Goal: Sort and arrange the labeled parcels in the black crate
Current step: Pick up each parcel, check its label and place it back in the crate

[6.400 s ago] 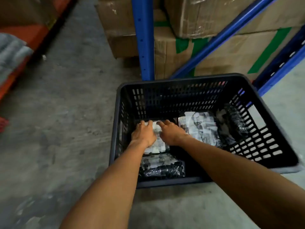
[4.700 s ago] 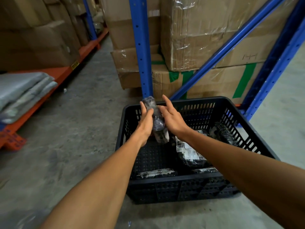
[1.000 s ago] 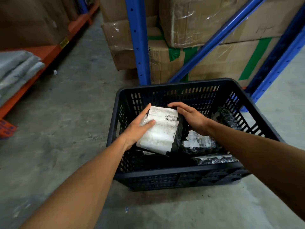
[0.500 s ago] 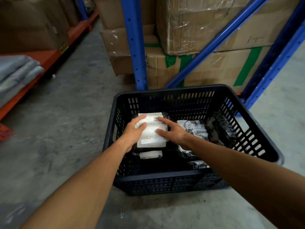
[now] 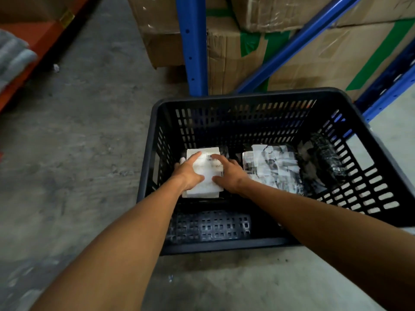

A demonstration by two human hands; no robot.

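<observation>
Both hands, left (image 5: pixel 188 173) and right (image 5: pixel 229 176), fingers spread flat, press the parcel (image 5: pixel 205 173) in the crate (image 5: pixel 247 96) (looks soft, light; grip its edges).

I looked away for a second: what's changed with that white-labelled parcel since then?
The white-labelled parcel went from held tilted above the black crate down flat at its left rear. The left hand and right hand now press on it. The other parcels on the right stayed put.

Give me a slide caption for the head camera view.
Both hands press a labeled parcel flat inside the black crate.
</observation>
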